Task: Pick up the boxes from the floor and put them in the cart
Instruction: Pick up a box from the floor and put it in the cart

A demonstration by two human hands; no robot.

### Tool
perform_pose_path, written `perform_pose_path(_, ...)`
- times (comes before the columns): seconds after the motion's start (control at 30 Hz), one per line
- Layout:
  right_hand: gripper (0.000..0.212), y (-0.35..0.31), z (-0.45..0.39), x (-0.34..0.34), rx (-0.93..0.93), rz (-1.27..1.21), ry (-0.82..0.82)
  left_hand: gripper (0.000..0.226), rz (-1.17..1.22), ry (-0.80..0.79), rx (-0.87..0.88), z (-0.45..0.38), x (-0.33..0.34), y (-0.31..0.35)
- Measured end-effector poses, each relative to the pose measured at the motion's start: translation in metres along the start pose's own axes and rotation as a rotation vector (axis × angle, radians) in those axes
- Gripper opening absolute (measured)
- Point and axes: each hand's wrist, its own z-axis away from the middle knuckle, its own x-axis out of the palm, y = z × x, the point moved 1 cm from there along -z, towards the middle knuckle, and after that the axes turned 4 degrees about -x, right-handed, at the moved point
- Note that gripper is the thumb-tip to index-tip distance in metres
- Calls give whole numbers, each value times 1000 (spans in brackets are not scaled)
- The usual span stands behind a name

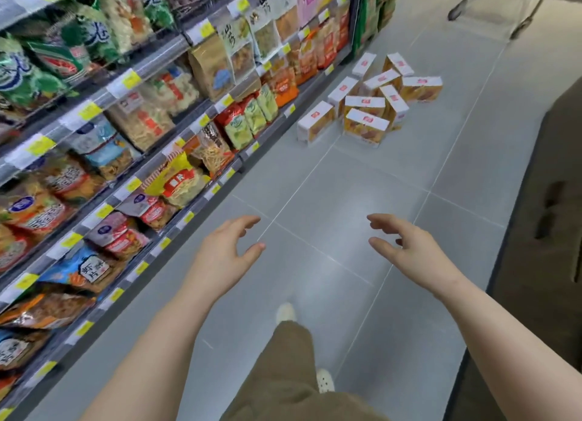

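Several white and orange boxes (368, 100) lie in a loose heap on the grey tiled floor, far ahead beside the end of the shelf. A metal shopping cart (504, 7) stands at the top right, only its lower frame and wheels showing. My left hand (228, 252) and my right hand (406, 249) are stretched out in front of me, well short of the boxes. Both hands have relaxed, slightly curved fingers and hold nothing.
A long shelf (126, 137) packed with snack bags and yellow price tags runs along the left. A dark low fixture (541, 231) borders the aisle on the right. My legs in olive trousers and white shoes (285, 313) are below.
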Motion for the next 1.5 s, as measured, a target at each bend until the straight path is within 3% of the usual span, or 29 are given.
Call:
perform_pose_path(0.3, 37, 28, -152, -81, 39, 76, 49, 41, 43, -18, 60, -192, 20, 53)
perform_pose_path(0.73, 37, 73, -352, -199, 134, 77, 34, 42, -124, -238, 163, -430, 44, 163)
perform_pose_path(1.2, 37, 200, -586, -384, 114, 158, -196, 42, -176, -241, -75, -633, 151, 310)
perform_pose_path(1.5, 37, 218, -706, -405, 135, 224, -338, 42, -229, -326, -176, -734, 170, 303)
